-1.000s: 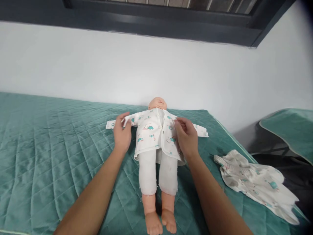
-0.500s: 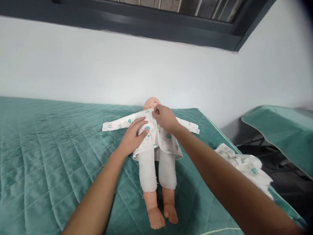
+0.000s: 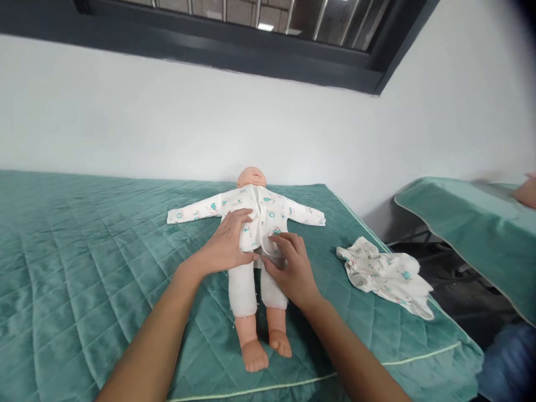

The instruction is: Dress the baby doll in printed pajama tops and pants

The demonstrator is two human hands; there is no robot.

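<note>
A baby doll [image 3: 252,177] lies on its back on a teal quilted mat [image 3: 84,251], head toward the wall. It wears a white printed top [image 3: 268,212] with sleeves spread out, and white leggings. My left hand [image 3: 228,245] lies flat on the front of the top, fingers stretched. My right hand [image 3: 288,265] sits at the hem, over the doll's hip, with fingers curled and pinching the lower edge of the top.
A crumpled white printed garment [image 3: 387,273] lies on the mat to the right. The mat's front edge has a pale trim. A second teal-covered table [image 3: 473,223] stands to the right, with a gap between. A white wall and dark window frame are behind.
My right hand has come down from the doll's collar to the hem of the top. My left hand stayed on the chest. The view shifted to the right.
</note>
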